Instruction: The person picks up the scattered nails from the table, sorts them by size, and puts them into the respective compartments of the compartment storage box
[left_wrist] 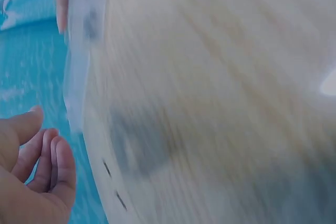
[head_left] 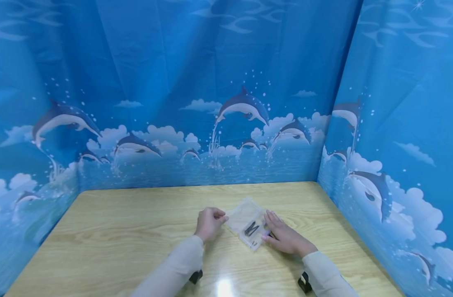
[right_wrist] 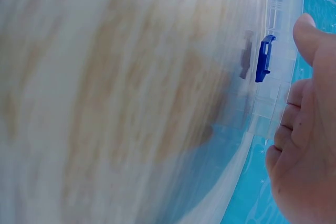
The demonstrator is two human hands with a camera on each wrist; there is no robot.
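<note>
A clear plastic box (head_left: 253, 243) lies with its lid (head_left: 245, 212) folded back on the table. Several dark, slim pieces (head_left: 251, 229) lie in it, too small to name. My left hand (head_left: 210, 222) is beside the lid's left corner, fingers loosely bent; in the left wrist view its fingertips are apart from the plastic, with nothing between them. Along the box's right side rests my right hand (head_left: 285, 235), fingers extended and thumb spread. A dark blue latch (right_wrist: 265, 59) shows on the box wall near that thumb in the right wrist view. The palm partly hides this side.
The wooden table (head_left: 130, 231) extends on both sides of the box. A blue dolphin-print curtain (head_left: 167, 103) stands behind it and along the sides. Black wrist straps (head_left: 195, 276) sit below both sleeves.
</note>
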